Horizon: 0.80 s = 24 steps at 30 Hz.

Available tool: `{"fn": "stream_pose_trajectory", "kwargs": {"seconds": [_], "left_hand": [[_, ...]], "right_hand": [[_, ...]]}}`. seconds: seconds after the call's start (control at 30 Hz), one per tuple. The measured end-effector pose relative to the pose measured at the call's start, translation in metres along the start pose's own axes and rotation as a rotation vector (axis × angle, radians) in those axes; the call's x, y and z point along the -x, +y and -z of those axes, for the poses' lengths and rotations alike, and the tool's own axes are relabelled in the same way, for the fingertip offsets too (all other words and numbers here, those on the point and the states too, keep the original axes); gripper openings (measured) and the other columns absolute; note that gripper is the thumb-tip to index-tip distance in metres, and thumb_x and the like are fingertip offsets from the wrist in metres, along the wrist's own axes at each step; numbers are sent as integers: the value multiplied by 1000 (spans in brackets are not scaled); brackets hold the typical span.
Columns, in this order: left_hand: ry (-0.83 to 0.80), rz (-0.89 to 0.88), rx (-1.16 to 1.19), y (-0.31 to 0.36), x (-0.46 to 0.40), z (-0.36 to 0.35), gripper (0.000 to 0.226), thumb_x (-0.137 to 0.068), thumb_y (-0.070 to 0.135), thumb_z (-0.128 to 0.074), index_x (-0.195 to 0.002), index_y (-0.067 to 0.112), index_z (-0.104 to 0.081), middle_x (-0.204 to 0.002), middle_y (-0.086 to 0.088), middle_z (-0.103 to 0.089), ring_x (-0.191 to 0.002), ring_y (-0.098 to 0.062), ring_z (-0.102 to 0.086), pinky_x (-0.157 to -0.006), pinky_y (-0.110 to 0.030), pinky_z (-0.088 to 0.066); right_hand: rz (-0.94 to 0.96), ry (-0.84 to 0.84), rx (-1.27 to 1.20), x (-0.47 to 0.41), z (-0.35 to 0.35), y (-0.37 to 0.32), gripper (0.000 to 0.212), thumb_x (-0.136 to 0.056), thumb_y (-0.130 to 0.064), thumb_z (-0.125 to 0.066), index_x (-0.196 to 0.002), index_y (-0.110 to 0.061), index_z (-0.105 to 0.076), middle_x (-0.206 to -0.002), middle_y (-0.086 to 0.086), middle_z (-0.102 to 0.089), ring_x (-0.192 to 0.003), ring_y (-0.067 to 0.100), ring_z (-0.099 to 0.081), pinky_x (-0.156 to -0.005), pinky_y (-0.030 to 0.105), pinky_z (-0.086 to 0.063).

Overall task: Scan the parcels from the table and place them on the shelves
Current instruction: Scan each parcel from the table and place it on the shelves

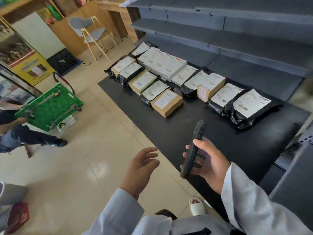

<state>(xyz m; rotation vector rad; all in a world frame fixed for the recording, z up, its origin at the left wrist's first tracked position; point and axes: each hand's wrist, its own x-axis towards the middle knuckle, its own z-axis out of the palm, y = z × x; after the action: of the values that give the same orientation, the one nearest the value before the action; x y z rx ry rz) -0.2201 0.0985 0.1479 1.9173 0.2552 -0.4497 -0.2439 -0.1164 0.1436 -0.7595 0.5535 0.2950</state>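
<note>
1. Right hand (pixel 205 162) grips a black handheld scanner (pixel 193 150), nose tilted toward the parcels, apparently ready to read a label.
2. Left hand (pixel 141 165) hangs loose and empty over the tiled floor, fingers relaxed; I judge it free for lifting.
3. Label-up black bags and brown cardboard parcels (pixel 166 102) lie in rows on the black-topped bench (pixel 169 133), barcodes exposed.
4. Grey metal shelves (pixel 237 36) behind look bare.
5. Label print is too blurred to read; the scanner's screen faces away.
</note>
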Motion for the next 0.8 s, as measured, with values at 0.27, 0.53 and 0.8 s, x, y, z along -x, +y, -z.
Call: {"fn": "stream_pose_trajectory", "kwargs": {"seconds": [0.27, 0.53, 0.8], "left_hand": [[-115, -50, -390, 4, -162, 3, 42, -86, 18, -70, -126, 26, -58, -129, 2, -58, -121, -19, -55, -99, -33, -45], [-232, -72, -732, 36, -347, 0, 73, -73, 46, -76, -137, 37, -43, -144, -6, -46, -129, -32, -47, -105, -50, -46], [-270, -234, -1103, 41, -416, -21, 106, -68, 55, -80, -149, 27, -17, -151, -11, -32, -140, -35, -30, -111, -51, -32]], "right_hand": [[69, 199, -134, -47, 6, -14, 43, -66, -27, -78, -108, -26, -71, -101, 8, -64, -93, 28, -65, -94, 68, -49], [179, 461, -234, -95, -45, -19, 37, -70, -26, -76, -105, -18, -68, -104, 11, -61, -93, 28, -63, -96, 70, -46], [280, 643, -205, -127, -102, -31, 27, -67, -28, -74, -92, -19, -67, -80, 3, -74, -74, 20, -72, -84, 58, -56]]}}
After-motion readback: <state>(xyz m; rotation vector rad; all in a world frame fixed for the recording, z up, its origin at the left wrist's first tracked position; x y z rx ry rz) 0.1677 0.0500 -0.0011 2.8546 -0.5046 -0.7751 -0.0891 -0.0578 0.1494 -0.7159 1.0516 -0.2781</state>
